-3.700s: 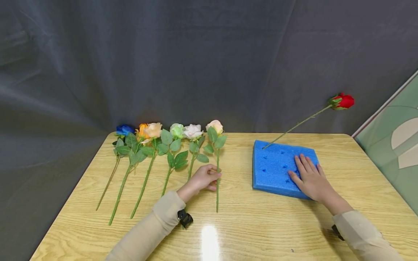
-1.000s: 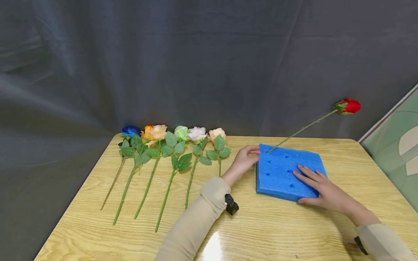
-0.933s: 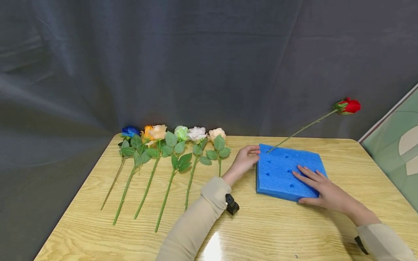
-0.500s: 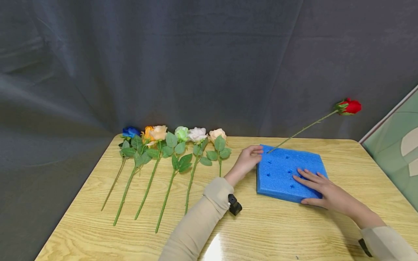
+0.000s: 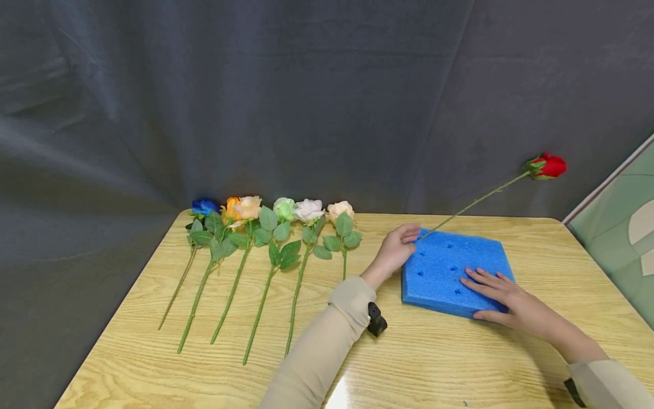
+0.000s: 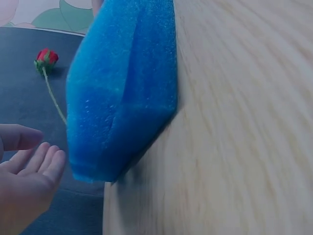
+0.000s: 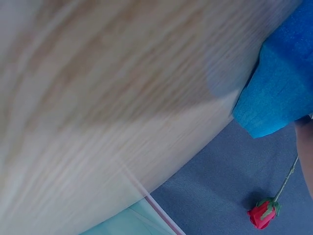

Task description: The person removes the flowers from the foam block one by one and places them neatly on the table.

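Observation:
A blue foam block (image 5: 439, 292) with several small slits in its top lies on the right half of the table. In its far left part stands a red rose (image 5: 550, 166), its thin stem leaning far to the right. My left hand (image 5: 394, 250) is at the block's far left corner, fingertips close to the stem's foot. In the left wrist view the fingers (image 6: 46, 164) are extended, thumb apart, with nothing between them. My right hand (image 5: 516, 304) rests spread on the block's right part, thumb at the front edge. The right wrist view shows only a bit of it.
Left of the block several roses lie in a row: blue (image 5: 205, 206), orange (image 5: 231, 210), peach (image 5: 248, 208), green-white (image 5: 284, 209), pale pink (image 5: 309, 210) and cream (image 5: 339, 211). A dark curtain (image 5: 306, 102) hangs behind the table (image 5: 434, 363).
My left hand has left the cream rose's stem and come right to the block, edging lately toward the red rose's stem. My right hand has slid toward the block's front right edge.

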Available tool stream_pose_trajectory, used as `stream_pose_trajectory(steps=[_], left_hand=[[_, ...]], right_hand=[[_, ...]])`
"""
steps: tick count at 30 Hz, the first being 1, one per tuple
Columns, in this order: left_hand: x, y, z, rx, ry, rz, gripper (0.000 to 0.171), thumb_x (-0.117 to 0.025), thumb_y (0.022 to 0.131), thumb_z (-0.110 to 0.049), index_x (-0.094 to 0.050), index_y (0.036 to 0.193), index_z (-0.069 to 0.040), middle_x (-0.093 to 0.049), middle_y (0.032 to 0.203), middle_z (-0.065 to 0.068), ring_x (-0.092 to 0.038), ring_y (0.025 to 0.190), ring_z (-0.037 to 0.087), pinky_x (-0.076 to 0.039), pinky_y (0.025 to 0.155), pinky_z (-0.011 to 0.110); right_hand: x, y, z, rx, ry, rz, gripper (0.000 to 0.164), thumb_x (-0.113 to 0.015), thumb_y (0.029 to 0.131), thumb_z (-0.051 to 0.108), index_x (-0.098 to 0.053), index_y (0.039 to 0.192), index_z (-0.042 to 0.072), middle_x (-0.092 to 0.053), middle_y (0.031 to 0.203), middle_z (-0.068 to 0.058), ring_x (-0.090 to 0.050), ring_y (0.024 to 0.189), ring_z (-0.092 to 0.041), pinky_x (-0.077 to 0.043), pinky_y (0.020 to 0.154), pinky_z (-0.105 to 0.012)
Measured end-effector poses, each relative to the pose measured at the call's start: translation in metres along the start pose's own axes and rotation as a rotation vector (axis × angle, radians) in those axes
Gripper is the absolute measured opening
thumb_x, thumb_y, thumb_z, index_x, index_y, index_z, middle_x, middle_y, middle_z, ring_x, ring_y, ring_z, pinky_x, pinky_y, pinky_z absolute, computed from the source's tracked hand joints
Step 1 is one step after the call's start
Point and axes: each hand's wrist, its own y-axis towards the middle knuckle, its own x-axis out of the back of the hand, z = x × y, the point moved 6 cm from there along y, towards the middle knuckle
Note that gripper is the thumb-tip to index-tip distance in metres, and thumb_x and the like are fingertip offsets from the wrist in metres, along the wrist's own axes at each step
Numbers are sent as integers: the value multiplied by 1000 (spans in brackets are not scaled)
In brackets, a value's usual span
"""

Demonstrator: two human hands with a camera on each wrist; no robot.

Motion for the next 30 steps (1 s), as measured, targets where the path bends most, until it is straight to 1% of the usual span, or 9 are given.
stream_pose_trajectory(steps=[4,8,11,14,19,23,27,30], left_hand=[[-4,4,3,-28,-16,0,51,-46,90,10,-50,138,-6,-55,138,10,-51,129,22,-46,105,27],[-7,8,5,-46,-23,2,53,-45,89,12,-47,140,-5,-52,141,10,-49,131,22,-42,109,24],[-10,12,5,-53,-5,4,54,-44,90,12,-45,141,-5,-51,143,10,-47,133,20,-40,110,23],[-13,14,4,-56,34,13,54,-45,90,12,-44,141,-5,-50,144,8,-46,135,19,-39,110,22],[-19,17,5,-27,119,35,55,-46,92,7,-43,144,-10,-47,147,3,-44,136,17,-40,110,24],[-21,19,6,1,157,47,55,-45,92,5,-41,145,-12,-45,148,4,-44,136,19,-40,110,27],[-23,20,5,35,193,91,57,-42,93,4,-37,147,-13,-41,151,6,-39,139,21,-38,113,31],[-25,20,4,66,200,129,59,-40,93,5,-34,149,-14,-38,153,5,-33,143,20,-35,115,32]], right_hand=[[-1,-1,0,-8,8,0,75,-80,73,20,-49,141,14,-24,156,16,-4,143,12,2,115,-4],[-1,-2,0,-18,16,-2,75,-80,73,19,-49,141,14,-22,156,18,-4,143,12,3,115,-4],[-2,-2,0,-20,23,-2,76,-80,73,20,-48,142,16,-21,156,20,-5,143,12,3,115,-4],[-2,-2,-1,-22,26,-2,77,-80,72,20,-47,142,17,-20,156,21,-5,143,12,3,114,-4],[-2,-3,-2,-28,27,-6,78,-81,72,19,-47,142,17,-20,156,21,-5,143,12,4,114,-4],[-3,-3,-2,-25,25,-4,78,-81,72,19,-47,142,17,-20,156,21,-5,143,12,4,114,-4],[-3,-3,-2,-25,24,-6,79,-81,72,19,-47,142,18,-20,156,21,-5,143,12,4,114,-4],[-2,-2,-1,-24,22,-10,78,-81,72,19,-47,142,17,-21,156,19,-6,144,11,4,114,-5]])
